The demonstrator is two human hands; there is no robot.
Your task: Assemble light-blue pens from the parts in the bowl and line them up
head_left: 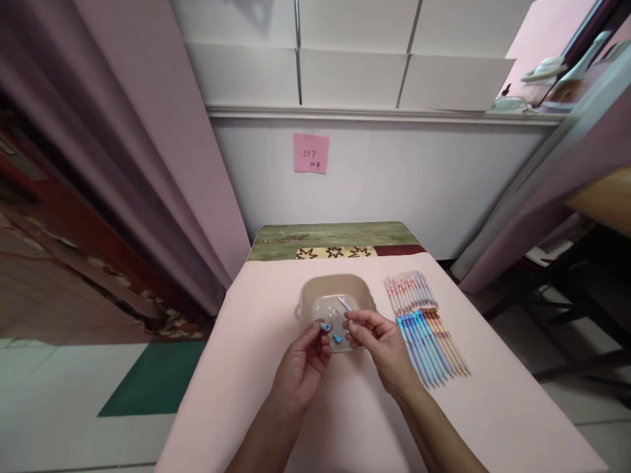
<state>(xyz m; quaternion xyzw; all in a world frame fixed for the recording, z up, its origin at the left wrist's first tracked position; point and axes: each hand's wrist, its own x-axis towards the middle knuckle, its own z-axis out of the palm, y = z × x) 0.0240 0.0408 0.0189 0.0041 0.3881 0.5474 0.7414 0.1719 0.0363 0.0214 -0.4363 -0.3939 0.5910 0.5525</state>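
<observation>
My left hand (306, 361) is closed in a pinch on a small blue tube-shaped pen part (325, 326), its open round end facing right. My right hand (379, 341) has thumb and fingertips pressed together, on a thin white stick (344, 303) that juts out toward the upper left. Both hands are over the near side of a beige plastic basin (340, 282). Inside the basin lie a bright blue small piece (337, 339) and several tiny white bits (331, 311).
Right of the basin, blue pens (424, 348), tan pens (449, 345) and pale pens with reddish marks (409, 291) lie in rows on the pink tablecloth (261, 322). Behind the table is a white wall with a pink note (311, 154). Curtains hang at both sides.
</observation>
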